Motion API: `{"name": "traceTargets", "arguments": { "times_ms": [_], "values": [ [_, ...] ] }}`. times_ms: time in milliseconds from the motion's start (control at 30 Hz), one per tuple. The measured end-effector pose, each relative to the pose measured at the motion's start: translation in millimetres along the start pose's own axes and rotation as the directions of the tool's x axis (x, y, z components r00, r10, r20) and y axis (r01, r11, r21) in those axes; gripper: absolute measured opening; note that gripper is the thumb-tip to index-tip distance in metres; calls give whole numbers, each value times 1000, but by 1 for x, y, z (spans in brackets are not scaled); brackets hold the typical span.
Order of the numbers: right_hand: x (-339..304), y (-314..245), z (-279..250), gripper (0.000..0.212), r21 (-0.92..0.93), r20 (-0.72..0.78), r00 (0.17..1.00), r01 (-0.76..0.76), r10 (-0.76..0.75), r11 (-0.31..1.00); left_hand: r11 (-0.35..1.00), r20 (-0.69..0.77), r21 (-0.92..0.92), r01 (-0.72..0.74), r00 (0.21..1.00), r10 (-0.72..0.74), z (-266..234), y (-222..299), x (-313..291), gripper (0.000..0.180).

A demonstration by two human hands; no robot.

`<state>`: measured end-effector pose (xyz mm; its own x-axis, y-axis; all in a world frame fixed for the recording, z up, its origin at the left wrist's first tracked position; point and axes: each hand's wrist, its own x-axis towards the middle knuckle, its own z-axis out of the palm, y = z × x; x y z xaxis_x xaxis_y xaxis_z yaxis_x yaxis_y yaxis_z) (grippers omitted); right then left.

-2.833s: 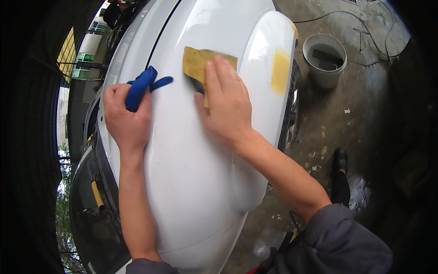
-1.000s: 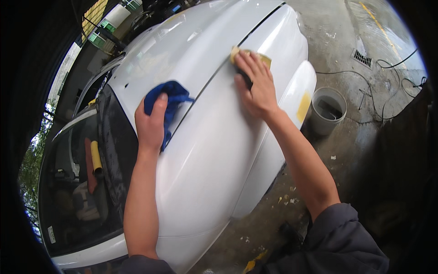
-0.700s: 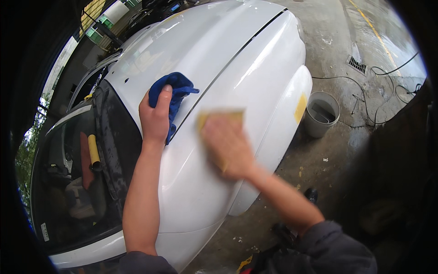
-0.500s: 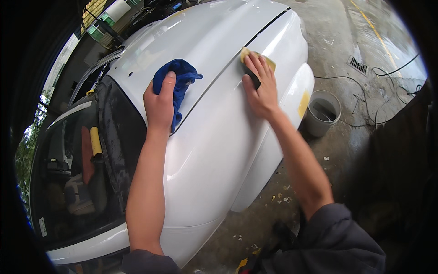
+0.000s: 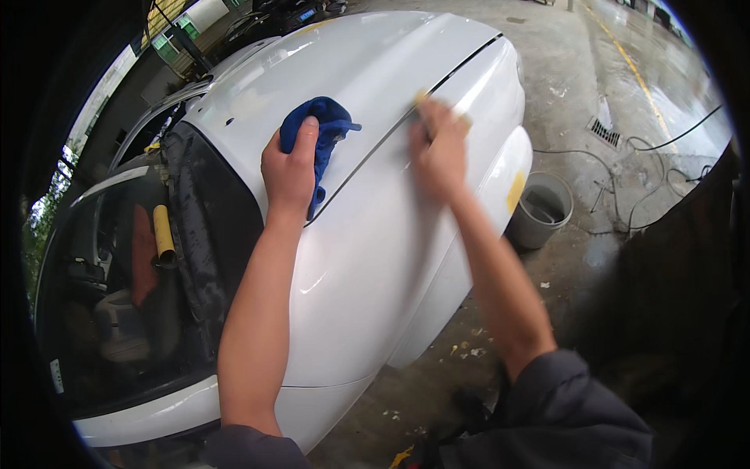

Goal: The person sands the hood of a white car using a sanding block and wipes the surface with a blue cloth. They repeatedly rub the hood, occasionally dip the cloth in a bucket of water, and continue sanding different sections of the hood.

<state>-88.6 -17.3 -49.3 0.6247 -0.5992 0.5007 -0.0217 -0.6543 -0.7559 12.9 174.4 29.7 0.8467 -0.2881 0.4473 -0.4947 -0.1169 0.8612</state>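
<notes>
A white car's front end fills the middle of the view, with its hood divided from the fender by a dark seam. My left hand grips a bunched blue cloth, thumb on top, over the hood's edge beside that seam. On the fender's upper surface, my right hand presses a flat yellow-and-dark pad. Motion smears this hand, and its fingers hide most of the pad. A yellowish patch marks the paint near the wheel arch.
Beside the fender, a grey bucket stands on the concrete floor. Cables and a drain grate lie beyond it. The windshield is at left, with a yellow tube showing near its lower edge.
My right hand has shifted slightly in its grip on the pad and blurs with movement over the fender. The view has shifted a little; my left hand still holds the cloth.
</notes>
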Motion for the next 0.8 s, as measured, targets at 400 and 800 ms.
{"name": "traceTargets", "arguments": {
  "times_ms": [400, 800],
  "values": [
    [33, 39, -7, 48, -45, -150, 987, 46, -52, 998, 1000, 12, -8, 9, 1000, -9, 12, 3, 2, 43],
    [17, 47, -7, 56, -38, -33, 981, 187, -189, 982, 1000, 21, 4, -10, 1000, 10, 15, -3, 2, 42]
  ]
}}
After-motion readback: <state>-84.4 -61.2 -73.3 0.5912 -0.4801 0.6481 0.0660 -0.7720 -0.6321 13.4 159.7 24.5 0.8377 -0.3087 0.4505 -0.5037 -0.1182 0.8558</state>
